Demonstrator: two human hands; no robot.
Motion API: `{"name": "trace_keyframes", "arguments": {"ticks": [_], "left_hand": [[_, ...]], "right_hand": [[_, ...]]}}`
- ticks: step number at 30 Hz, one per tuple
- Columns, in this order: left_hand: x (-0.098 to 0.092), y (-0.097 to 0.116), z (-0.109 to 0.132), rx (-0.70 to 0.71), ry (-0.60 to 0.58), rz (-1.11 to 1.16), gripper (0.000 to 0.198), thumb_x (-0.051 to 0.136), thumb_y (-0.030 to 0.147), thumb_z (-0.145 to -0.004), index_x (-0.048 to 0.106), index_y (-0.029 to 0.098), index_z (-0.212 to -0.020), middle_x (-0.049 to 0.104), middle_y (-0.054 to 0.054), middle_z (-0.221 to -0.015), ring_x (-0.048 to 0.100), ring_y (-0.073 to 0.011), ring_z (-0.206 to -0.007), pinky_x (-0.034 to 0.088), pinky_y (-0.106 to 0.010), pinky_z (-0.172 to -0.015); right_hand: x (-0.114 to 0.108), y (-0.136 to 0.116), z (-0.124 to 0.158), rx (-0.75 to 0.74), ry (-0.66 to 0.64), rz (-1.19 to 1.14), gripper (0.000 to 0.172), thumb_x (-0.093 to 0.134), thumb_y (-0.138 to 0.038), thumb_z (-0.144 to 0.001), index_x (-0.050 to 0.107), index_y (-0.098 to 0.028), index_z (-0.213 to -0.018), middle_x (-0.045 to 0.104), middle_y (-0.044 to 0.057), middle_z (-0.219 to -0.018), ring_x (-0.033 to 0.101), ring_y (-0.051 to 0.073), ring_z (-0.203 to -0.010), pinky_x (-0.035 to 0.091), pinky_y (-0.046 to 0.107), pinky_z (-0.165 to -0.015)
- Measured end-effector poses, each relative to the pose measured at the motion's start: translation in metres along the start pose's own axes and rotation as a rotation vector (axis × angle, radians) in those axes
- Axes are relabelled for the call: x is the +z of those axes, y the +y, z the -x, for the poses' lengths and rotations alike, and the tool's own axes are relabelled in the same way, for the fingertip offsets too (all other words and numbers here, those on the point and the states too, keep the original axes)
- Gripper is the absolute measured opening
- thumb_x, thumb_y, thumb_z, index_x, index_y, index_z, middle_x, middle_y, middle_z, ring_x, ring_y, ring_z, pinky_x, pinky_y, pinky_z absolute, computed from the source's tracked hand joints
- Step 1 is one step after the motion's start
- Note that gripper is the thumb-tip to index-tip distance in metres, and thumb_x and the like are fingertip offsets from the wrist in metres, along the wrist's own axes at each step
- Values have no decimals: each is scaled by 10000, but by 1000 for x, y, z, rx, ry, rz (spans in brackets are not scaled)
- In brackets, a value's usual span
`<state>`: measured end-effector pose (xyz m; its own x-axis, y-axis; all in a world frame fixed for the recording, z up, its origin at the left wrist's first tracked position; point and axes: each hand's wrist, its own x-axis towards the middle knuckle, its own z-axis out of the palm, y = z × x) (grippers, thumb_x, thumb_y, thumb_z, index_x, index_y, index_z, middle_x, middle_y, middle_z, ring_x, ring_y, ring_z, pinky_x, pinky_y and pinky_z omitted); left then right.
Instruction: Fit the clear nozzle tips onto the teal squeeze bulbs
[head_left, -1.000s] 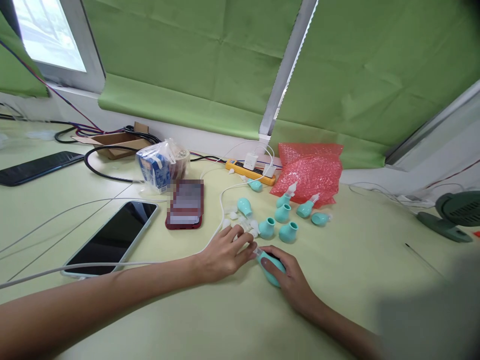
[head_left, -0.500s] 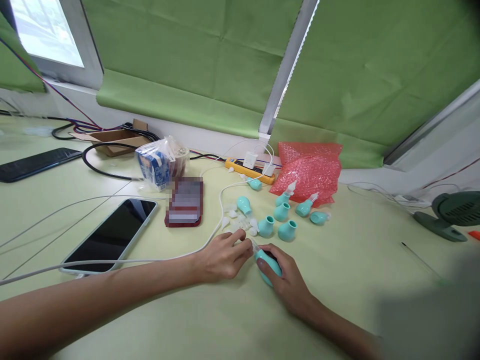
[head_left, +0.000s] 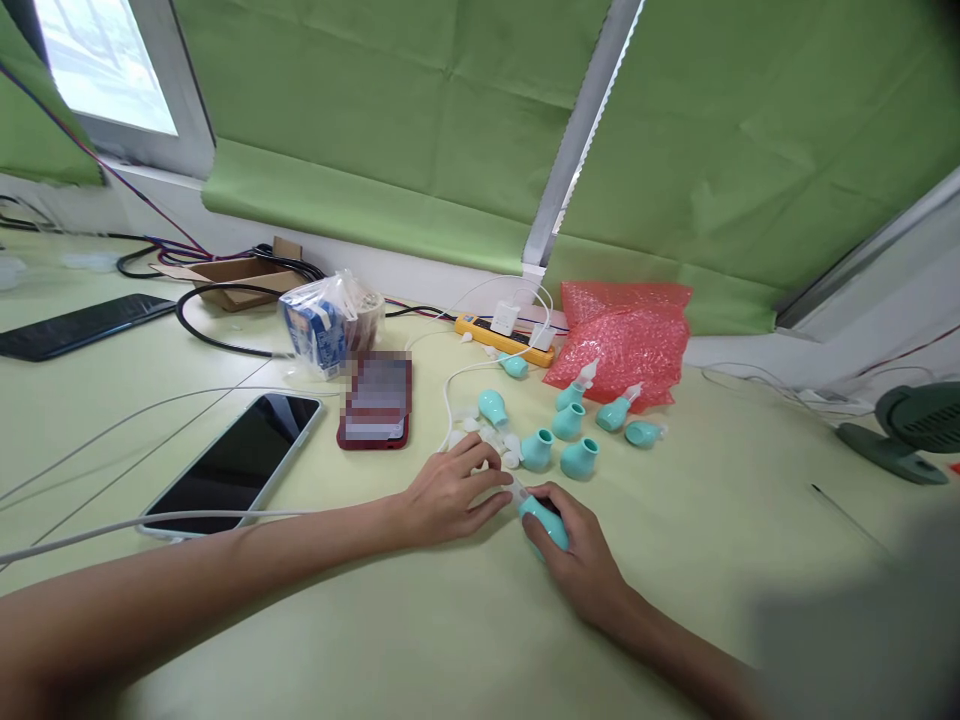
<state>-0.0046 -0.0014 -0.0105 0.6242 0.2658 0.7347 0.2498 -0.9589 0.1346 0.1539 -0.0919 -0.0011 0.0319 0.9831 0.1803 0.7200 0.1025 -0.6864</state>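
My right hand (head_left: 577, 550) is wrapped round a teal rubber suction bulb (head_left: 546, 522), its thumb pressed along the side. A clear nozzle (head_left: 519, 488) sticks out of the bulb's neck toward the left. Thumb and forefinger of my left hand (head_left: 454, 492) close on the nozzle's end, partly hiding it. Beyond the hands stand open-necked teal bulbs, among them one bulb (head_left: 579, 459) and another bulb (head_left: 537, 450). A pile of small translucent pieces (head_left: 491, 437) lies just behind my left hand. Farther back, a bulb with a clear nozzle fitted (head_left: 615, 412) rests on the table.
A red bubble-wrap bag (head_left: 622, 335) lies behind the bulbs, beside a yellow power strip (head_left: 480, 328). At left are a phone (head_left: 236, 465), a red-cased phone (head_left: 377, 400) and a plastic-wrapped pack (head_left: 322, 325). A white cable (head_left: 225, 514) passes by my left forearm. A green fan (head_left: 919, 420) stands at right.
My left hand's fingers have straightened out from a more curled pose at the nozzle. My right hand still holds the bulb. The whole view has shifted slightly.
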Motion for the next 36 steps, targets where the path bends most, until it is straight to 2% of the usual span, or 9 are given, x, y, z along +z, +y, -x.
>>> {"name": "trace_keyframes", "arguments": {"ticks": [4,8,12,16,21,23,29,34,36], "left_hand": [[1,-2,0,57,-2,-75,123,472,195,-801,586,171,-760,539,-29,-724,444,-121,-685,334,-188,-459],[-1,-1,-2,258,-33,-238,154,451,118,-795,579,132,-711,524,-28,-633,449,-143,-656,298,-223,-430],[-6,6,-3,438,-132,-355,207,431,63,-763,546,97,-594,493,-54,-599,456,-165,-640,330,-252,-452],[-11,12,-6,565,-226,-431,188,437,45,-738,526,90,-579,465,-59,-600,468,-170,-648,353,-251,-460],[-14,16,-8,664,-216,-470,174,433,49,-721,552,73,-597,498,-91,-623,484,-202,-678,412,-306,-526],[-14,16,-8,669,-219,-473,170,436,47,-720,559,68,-605,506,-98,-627,488,-210,-684,419,-316,-533],[-12,11,-12,537,-265,-375,205,417,44,-759,538,71,-596,453,-63,-566,471,-183,-619,340,-240,-397],[-6,4,-9,465,-176,-288,194,436,68,-767,533,80,-599,458,-54,-565,455,-168,-622,333,-230,-406],[-3,2,-6,417,-106,-235,172,454,100,-777,528,100,-622,463,-35,-570,447,-149,-622,334,-218,-423]], "right_hand": [[1,0,0,-5,-4,30,101,427,-249,-765,471,-184,-830,547,14,-771,517,161,-724,401,276,-663],[2,1,-1,-3,-4,37,123,435,-249,-761,481,-181,-853,558,26,-795,514,167,-728,395,285,-664],[2,3,-1,-34,-13,20,119,426,-247,-769,482,-176,-847,557,30,-799,509,166,-726,391,285,-665],[2,3,-1,-75,-33,-11,95,421,-227,-772,475,-173,-827,549,25,-770,502,155,-696,392,275,-646],[1,3,-1,-81,-19,-52,77,426,-224,-771,468,-172,-809,535,17,-753,505,150,-706,394,264,-651],[1,3,-1,-77,-20,-56,79,428,-226,-771,472,-171,-807,532,14,-744,507,149,-704,393,263,-651],[1,3,-1,-90,-23,-61,89,428,-227,-769,486,-166,-797,539,12,-727,499,142,-666,391,257,-624],[-1,1,-2,-27,1,-93,123,431,-258,-771,501,-164,-811,560,18,-749,505,146,-676,397,255,-627],[-2,0,-2,6,14,-127,142,429,-276,-773,506,-164,-814,566,21,-757,511,153,-697,401,254,-631]]}}
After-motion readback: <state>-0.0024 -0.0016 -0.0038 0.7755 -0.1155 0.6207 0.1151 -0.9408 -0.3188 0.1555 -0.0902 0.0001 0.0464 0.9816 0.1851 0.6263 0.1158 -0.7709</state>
